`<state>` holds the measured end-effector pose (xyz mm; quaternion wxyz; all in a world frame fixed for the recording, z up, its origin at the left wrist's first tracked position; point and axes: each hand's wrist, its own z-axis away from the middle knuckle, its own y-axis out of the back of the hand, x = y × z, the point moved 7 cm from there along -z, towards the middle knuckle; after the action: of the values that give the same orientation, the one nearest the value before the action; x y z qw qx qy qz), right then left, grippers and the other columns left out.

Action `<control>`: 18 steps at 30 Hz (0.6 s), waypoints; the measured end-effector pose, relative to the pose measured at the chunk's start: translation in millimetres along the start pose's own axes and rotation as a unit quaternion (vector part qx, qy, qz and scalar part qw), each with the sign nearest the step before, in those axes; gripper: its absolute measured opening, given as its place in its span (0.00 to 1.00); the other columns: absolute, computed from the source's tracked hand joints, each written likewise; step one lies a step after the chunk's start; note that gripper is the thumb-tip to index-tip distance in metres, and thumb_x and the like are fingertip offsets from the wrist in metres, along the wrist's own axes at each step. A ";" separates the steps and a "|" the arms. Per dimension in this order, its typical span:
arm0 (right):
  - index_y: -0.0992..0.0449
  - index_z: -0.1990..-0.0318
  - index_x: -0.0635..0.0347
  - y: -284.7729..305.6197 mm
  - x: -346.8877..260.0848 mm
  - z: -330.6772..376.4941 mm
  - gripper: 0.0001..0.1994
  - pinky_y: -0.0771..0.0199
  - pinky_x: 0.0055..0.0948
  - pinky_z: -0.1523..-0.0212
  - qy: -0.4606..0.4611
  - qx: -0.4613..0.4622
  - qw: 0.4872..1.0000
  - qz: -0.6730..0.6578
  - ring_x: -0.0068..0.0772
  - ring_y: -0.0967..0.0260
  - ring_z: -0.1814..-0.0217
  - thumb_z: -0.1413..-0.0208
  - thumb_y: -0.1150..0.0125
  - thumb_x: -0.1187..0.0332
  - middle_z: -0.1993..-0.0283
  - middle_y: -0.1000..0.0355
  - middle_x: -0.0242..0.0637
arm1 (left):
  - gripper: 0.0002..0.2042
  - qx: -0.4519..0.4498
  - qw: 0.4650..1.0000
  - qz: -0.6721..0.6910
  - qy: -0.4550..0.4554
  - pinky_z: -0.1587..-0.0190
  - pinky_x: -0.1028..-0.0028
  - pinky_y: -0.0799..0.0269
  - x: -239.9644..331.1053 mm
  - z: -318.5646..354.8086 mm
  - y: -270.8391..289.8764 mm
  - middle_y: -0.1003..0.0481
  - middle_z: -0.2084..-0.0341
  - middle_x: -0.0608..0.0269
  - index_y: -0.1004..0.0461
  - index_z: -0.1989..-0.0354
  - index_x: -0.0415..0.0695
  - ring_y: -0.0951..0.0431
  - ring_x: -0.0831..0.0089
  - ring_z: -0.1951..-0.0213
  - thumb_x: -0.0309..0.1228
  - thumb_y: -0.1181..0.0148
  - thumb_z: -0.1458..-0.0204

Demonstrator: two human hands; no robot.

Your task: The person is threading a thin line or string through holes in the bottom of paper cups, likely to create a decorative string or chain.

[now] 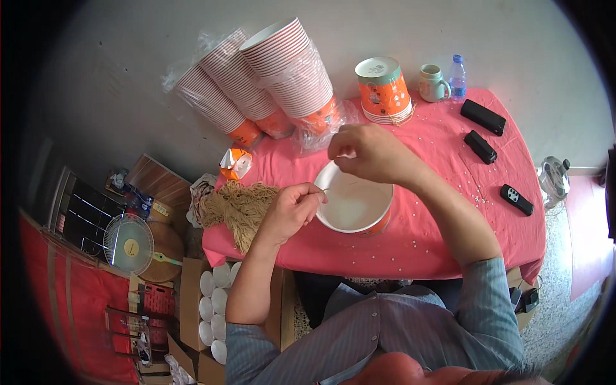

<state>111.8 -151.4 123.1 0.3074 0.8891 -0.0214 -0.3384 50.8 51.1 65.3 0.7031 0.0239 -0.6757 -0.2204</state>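
Observation:
A white-lined paper bucket (355, 204) with an orange outside stands open on the pink-covered table, in front of me. My left hand (296, 208) is at its left rim, thumb and forefinger pinched together. A thin dark sliver shows at those fingertips, too small to name. Over the bucket's far rim, my right hand (369, 153) is raised with fingers curled in a pinch; what it holds, if anything, is hidden. Beside my left hand lies a bundle of tan strings (240, 208), reaching to the table's front edge.
Tall stacks of paper buckets (289, 70) in clear plastic lean at the back left. Upturned buckets (383, 93), a green mug (434, 83), a water bottle (457, 78) and black cases (482, 117) stand farther right. Small white bits dot the pink cloth (443, 224). Below left is a carton of white cups (218, 300).

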 end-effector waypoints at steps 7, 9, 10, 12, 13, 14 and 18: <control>0.09 0.56 0.50 -30.0 1.8 21.9 0.11 0.17 0.44 0.56 -0.099 -0.269 0.949 0.128 0.44 0.16 0.60 0.45 0.29 0.64 0.64 0.15 0.38 | 0.10 -0.011 0.999 0.037 0.007 0.76 0.80 0.43 -4.5 1.6 3.4 0.31 0.81 0.75 0.17 0.59 0.39 0.35 0.87 0.79 0.32 0.39 0.30; 0.08 0.55 0.49 -39.7 8.4 19.7 0.11 0.16 0.44 0.51 -0.095 -0.216 0.956 0.174 0.44 0.15 0.56 0.43 0.29 0.61 0.61 0.13 0.37 | 0.10 -0.014 0.999 0.030 0.002 0.76 0.80 0.42 -3.9 1.3 2.9 0.31 0.81 0.75 0.17 0.59 0.39 0.35 0.87 0.79 0.32 0.39 0.30; 0.08 0.55 0.49 -44.9 10.3 22.3 0.11 0.16 0.44 0.51 -0.095 -0.217 0.956 0.175 0.44 0.15 0.56 0.43 0.29 0.61 0.61 0.13 0.37 | 0.10 -0.014 0.999 0.030 0.001 0.76 0.80 0.42 -4.1 1.3 3.0 0.31 0.81 0.75 0.17 0.59 0.39 0.35 0.87 0.79 0.32 0.39 0.30; 0.08 0.54 0.47 -47.5 8.6 22.4 0.11 0.16 0.45 0.48 -0.088 -0.176 0.971 0.138 0.45 0.15 0.54 0.42 0.29 0.60 0.60 0.13 0.36 | 0.10 -0.017 0.999 0.030 0.001 0.76 0.80 0.42 -5.2 2.2 3.1 0.31 0.81 0.75 0.17 0.58 0.39 0.35 0.87 0.79 0.33 0.39 0.30; 0.08 0.54 0.47 -48.3 8.1 20.4 0.11 0.16 0.45 0.48 -0.087 -0.177 0.970 0.138 0.45 0.15 0.54 0.42 0.29 0.60 0.60 0.13 0.36 | 0.10 -0.016 0.999 0.031 0.001 0.76 0.80 0.42 -5.8 2.5 4.1 0.31 0.81 0.75 0.17 0.58 0.39 0.35 0.87 0.79 0.33 0.39 0.30; 0.09 0.54 0.48 -49.0 6.6 17.2 0.11 0.16 0.45 0.49 -0.087 -0.181 0.973 0.118 0.45 0.15 0.54 0.42 0.29 0.60 0.61 0.13 0.36 | 0.10 -0.019 0.999 0.037 0.001 0.76 0.80 0.42 -6.3 2.6 4.3 0.31 0.81 0.75 0.17 0.58 0.39 0.35 0.87 0.79 0.33 0.39 0.30; 0.09 0.55 0.49 -48.5 12.6 10.1 0.11 0.16 0.44 0.50 -0.119 -0.184 0.972 0.084 0.45 0.15 0.55 0.42 0.29 0.60 0.61 0.13 0.37 | 0.10 -0.016 0.999 0.045 -0.004 0.75 0.80 0.42 -10.8 4.7 8.5 0.31 0.81 0.75 0.17 0.58 0.39 0.35 0.87 0.78 0.33 0.39 0.30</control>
<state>107.0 -120.7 82.6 0.4888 0.7653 -0.0700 -0.4128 48.7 63.7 58.3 0.7101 -0.0188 -0.6751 -0.1991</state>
